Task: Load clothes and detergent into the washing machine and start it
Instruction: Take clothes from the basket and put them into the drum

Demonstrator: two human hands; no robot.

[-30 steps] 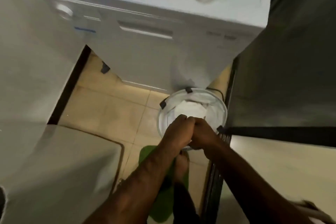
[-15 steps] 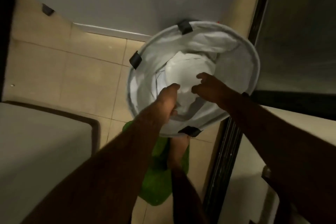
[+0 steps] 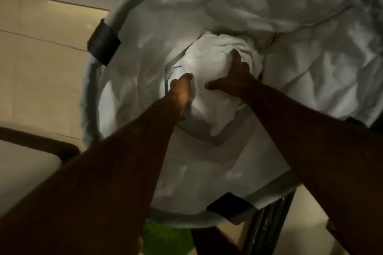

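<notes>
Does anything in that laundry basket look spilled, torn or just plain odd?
Nothing stands out. The round basket holds a crumpled white bundle of cloth, with the left hand and right hand pressed on either side of it. The liner is rumpled, as soft fabric tends to be. The picture is dim and blurred, so small damage could go unseen.

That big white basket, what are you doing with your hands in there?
A person is reaching both hands deep into a round white fabric laundry basket that stands on the tan tiled floor. The left hand and the right hand are on either side of a bundled white cloth at the bottom, closing in to gather it. It has not been lifted out yet.
</notes>
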